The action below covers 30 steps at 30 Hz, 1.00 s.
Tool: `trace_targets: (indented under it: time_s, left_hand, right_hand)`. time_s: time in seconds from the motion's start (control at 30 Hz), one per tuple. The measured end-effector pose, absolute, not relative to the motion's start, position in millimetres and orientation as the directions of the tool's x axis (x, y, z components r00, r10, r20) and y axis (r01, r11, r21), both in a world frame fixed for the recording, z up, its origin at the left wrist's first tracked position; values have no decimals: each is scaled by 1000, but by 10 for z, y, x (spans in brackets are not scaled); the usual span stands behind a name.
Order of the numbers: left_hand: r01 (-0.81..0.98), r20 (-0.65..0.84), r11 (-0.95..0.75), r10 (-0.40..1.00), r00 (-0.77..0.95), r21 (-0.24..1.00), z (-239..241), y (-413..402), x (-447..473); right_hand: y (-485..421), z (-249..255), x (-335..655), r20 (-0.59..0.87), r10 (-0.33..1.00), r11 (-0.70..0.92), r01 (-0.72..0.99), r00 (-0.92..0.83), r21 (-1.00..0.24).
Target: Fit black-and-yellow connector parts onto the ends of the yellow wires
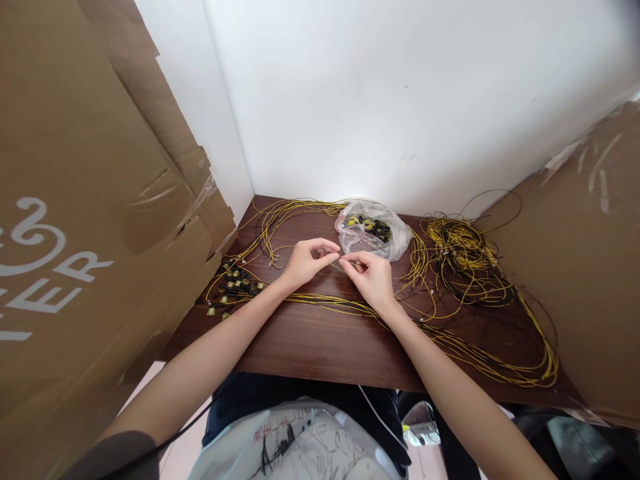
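My left hand [307, 261] and my right hand [371, 279] meet over the middle of a dark wooden table [320, 347]. Both pinch a thin yellow wire [345, 261] between thumb and fingers, fingertips almost touching. What sits at the wire's end is too small to make out. Just behind the hands lies a clear plastic bag [373, 228] with small black and yellow parts inside.
A tangled coil of yellow wires [467, 260] lies at the right, with long strands [500, 363] running to the front right edge. Small black and brass parts [235, 283] lie at the left. Cardboard sheets [90, 220] stand on both sides. A white wall is behind.
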State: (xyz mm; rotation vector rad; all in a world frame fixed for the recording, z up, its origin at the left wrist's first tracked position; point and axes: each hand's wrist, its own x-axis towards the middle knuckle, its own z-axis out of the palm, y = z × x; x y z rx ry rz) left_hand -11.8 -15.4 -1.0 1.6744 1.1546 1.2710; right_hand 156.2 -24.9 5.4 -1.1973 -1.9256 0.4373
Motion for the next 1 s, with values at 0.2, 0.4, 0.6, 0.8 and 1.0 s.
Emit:
trace_targets:
  time_s: [0.2,0.4,0.6,0.8,1.0]
  left_hand:
    - [202,323,-342,939,119,918,9,-162,-104]
    - [220,323,-346,937,133,912,14,-165,-102]
    - [219,317,-340,939,133,915,12,-162,-109]
    - [208,320,-344,937,138,916,13,-162,-103]
    - [211,324,-344,938,124,915,35,-172,-102]
  right_hand:
    - [-240,21,1559,443,873,474,566,-203,-675]
    - [-238,26,1564,437,877,469,554,-199,-688]
    - [-243,36,1564,446,871,477,566,-204,-672]
    - [-244,43,1564,444,875,466,584,-194,-665]
    - [-245,29,1555,451,868,490,510,-209,-707]
